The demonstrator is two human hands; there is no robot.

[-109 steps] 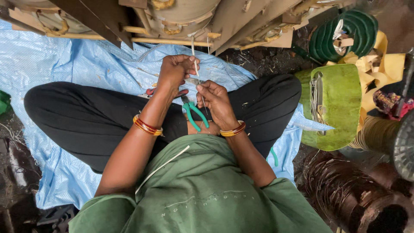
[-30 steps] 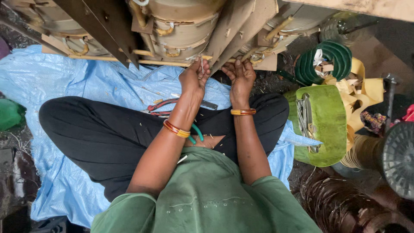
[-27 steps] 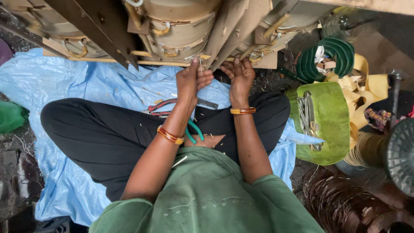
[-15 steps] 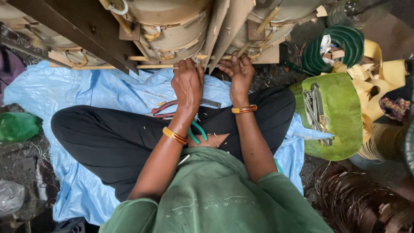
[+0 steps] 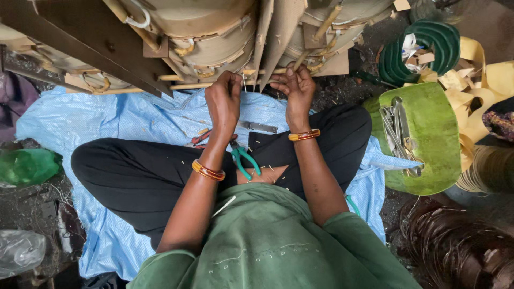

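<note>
head view | left hand [image 5: 225, 101] pinches a thin wire [image 5: 244, 83] under the big wound coils [image 5: 214, 37] | right hand [image 5: 297, 88] curls tight around a tan stick [image 5: 300, 59], its top hidden | green pliers [image 5: 243, 160] on lap, tip hidden by the wrist
</note>
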